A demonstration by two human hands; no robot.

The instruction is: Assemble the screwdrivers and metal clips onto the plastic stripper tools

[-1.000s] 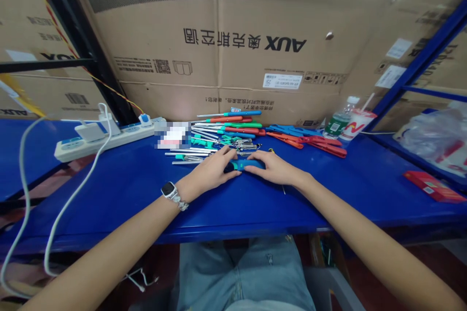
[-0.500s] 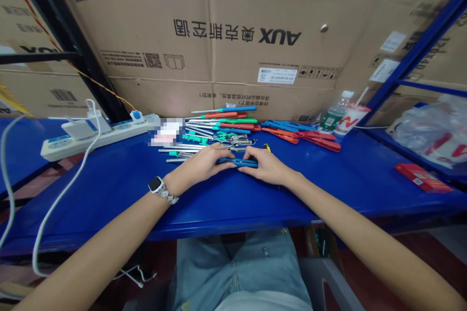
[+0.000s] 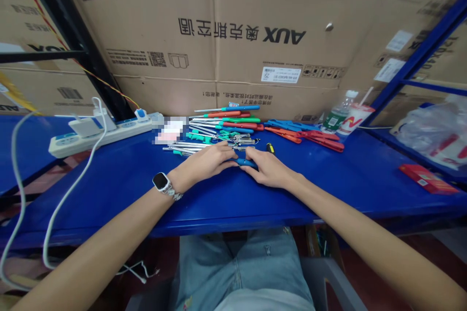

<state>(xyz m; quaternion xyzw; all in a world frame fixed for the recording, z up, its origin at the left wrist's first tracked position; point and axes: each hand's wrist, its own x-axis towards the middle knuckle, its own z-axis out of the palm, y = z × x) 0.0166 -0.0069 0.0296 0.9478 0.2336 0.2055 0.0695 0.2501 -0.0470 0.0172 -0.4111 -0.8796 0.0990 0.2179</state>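
A slim blue plastic handle [image 3: 245,162] lies level between my two hands, just over the blue table. My left hand [image 3: 211,161], with a watch at the wrist, is closed around its left end, covering most of that part. On the other end, my right hand [image 3: 269,167] pinches it between thumb and fingers. Right behind my hands are metal rods [image 3: 189,146] with teal parts, and a small black-and-yellow piece [image 3: 270,147] lies by my right hand. Farther back is a pile of long tools with red, green and blue handles [image 3: 242,120].
Blue plastic pieces [image 3: 282,125] and red-orange ones [image 3: 321,140] lie right of the pile. A bottle [image 3: 334,115] and a paper cup [image 3: 355,119] stand behind them. At left is a white power strip [image 3: 69,143] with cables; a red box [image 3: 426,179] lies far right.
Both hands keep hold of the blue handle. My fingers have drawn closer together, so less of it shows between them. The whole view has shifted slightly.
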